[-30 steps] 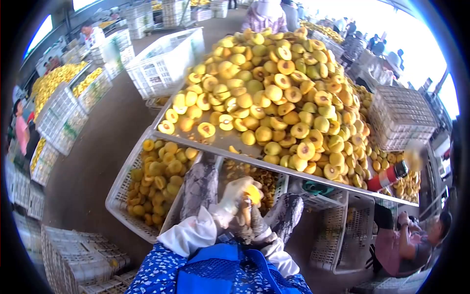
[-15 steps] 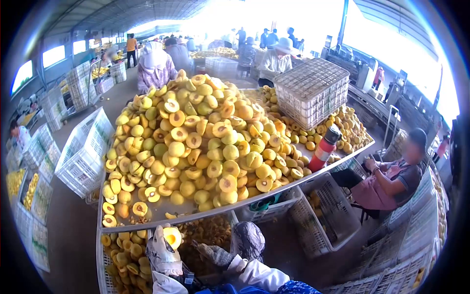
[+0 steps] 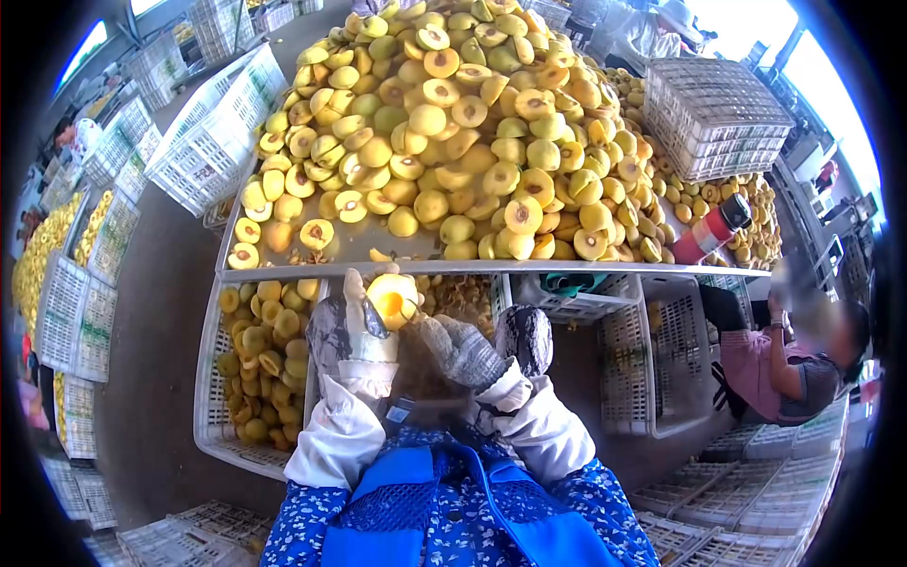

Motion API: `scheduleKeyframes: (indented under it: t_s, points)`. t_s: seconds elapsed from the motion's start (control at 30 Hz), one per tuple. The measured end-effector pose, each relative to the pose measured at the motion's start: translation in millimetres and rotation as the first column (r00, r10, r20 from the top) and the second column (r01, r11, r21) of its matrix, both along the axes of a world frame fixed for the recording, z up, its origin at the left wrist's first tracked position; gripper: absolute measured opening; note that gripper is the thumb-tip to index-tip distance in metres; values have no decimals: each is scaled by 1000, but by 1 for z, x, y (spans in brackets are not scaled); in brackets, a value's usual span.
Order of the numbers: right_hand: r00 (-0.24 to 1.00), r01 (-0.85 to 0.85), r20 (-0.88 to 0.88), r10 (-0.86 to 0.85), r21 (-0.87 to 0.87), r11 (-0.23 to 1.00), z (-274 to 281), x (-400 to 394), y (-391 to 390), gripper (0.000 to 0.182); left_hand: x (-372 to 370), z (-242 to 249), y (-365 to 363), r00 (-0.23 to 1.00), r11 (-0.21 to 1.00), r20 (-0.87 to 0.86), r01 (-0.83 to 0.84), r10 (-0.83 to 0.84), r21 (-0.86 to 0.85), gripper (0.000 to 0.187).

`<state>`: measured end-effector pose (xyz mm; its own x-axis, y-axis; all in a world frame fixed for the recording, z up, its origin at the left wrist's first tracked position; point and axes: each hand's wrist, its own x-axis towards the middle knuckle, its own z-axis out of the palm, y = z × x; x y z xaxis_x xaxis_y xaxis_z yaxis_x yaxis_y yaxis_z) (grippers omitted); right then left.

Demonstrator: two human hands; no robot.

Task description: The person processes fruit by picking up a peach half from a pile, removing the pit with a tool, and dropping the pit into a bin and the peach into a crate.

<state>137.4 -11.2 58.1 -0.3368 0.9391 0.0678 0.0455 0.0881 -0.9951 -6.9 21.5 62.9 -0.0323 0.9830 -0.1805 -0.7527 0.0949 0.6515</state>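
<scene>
My left hand [image 3: 367,326], in a pale glove, is closed around a halved yellow peach [image 3: 392,300] with its cut face up. My right hand [image 3: 461,352], in a grey knit glove, is close beside that peach half, its fingers curled together. A thin tool may be at its fingertips, but it is too small to make out. In front of both hands, a big heap of peach halves [image 3: 430,121] lies on a metal table [image 3: 378,253], many showing brown pit hollows. Below the table edge, dark scraps [image 3: 458,291] lie behind my right hand.
A white crate [image 3: 206,416] of peach halves stands at my left. Empty-looking crates [image 3: 628,369] are under the table at right. On the table are a red bottle [image 3: 704,234] and an upturned crate [image 3: 713,113]. A seated person [image 3: 784,364] is at the right.
The view has tilted down, so my hands and lap appear higher in the picture. My right hand has come closer to the peach half, which stays in my left hand.
</scene>
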Motion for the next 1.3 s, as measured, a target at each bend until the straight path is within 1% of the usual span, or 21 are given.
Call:
scheduleKeyframes:
  t_s: [0.03,0.1,0.17,0.2,0.23,0.3,0.33,0.37,0.43,0.57,0.63,0.67,0.7,0.83,1.0,1.07,1.1,1.13,1.17,1.23,1.3]
  points:
    - [992,3,122,-11,65,998,2,-1,0,25,0,4,-2,1000,1000,-14,-4,4,0,56]
    - [932,-15,357,-63,212,977,7,-5,2,28,-1,16,-10,897,985,-414,-106,153,133,50]
    - [854,-105,520,25,125,987,12,-6,-1,31,-10,18,-16,739,967,-623,-204,256,156,34]
    - [873,-134,482,69,101,986,10,-2,-3,30,-38,-20,-10,484,892,-749,-242,453,383,29]
    - [889,-173,442,123,75,982,3,4,-7,29,-57,-3,-19,328,846,-785,-303,526,440,24]
    - [985,-32,162,54,-136,990,-46,9,-12,26,-137,-8,-28,-199,902,-938,-275,285,333,19]
    - [998,10,66,4,-208,978,-73,10,-13,25,-159,1,-32,-506,885,-817,-196,278,423,20]
    - [998,48,-26,-57,-277,960,-99,11,-15,25,-171,8,-26,-633,850,-709,-150,310,505,28]
    - [997,-6,-76,-30,-439,899,-101,-1,-17,26,-176,35,6,-693,857,-641,-66,329,511,33]
    - [908,-138,386,160,-85,987,-75,-8,-6,45,-179,-2,130,-837,983,-535,18,115,183,57]
    - [880,-152,460,117,39,988,-80,-1,-6,47,-192,-51,176,-885,916,-281,301,372,264,59]
    - [871,-149,482,100,64,987,-83,3,-7,47,-173,-31,183,-872,985,-477,161,113,-60,59]
    - [866,-110,483,130,-70,991,-73,4,-3,48,-157,-14,185,-806,911,-557,55,-200,-408,58]
    - [912,-16,394,112,-239,971,-68,6,2,50,-131,-26,178,-762,937,-623,62,-178,-344,54]
    - [880,-66,458,128,-149,987,-53,7,-7,48,-110,-27,158,-531,959,-839,280,117,-43,44]
    - [937,-8,341,73,-190,982,-46,9,-16,41,-99,-19,148,151,988,-988,153,-32,-9,37]
    - [982,36,190,20,-287,957,-21,9,-23,38,-90,-9,138,489,995,-869,93,-78,-37,33]
    - [998,62,37,-52,-389,919,-4,10,-27,35,-86,8,127,694,992,-708,89,-127,-90,24]
    - [996,87,42,-77,-386,918,-8,11,-25,32,-89,-4,124,903,968,-390,232,-179,93,29]
    - [985,128,145,-89,-291,948,-24,16,-19,30,-70,-8,105,994,984,83,83,-71,-158,47]
    - [968,150,230,-103,-194,970,-32,20,-12,36,-54,6,82,930,965,282,257,-234,-47,56]
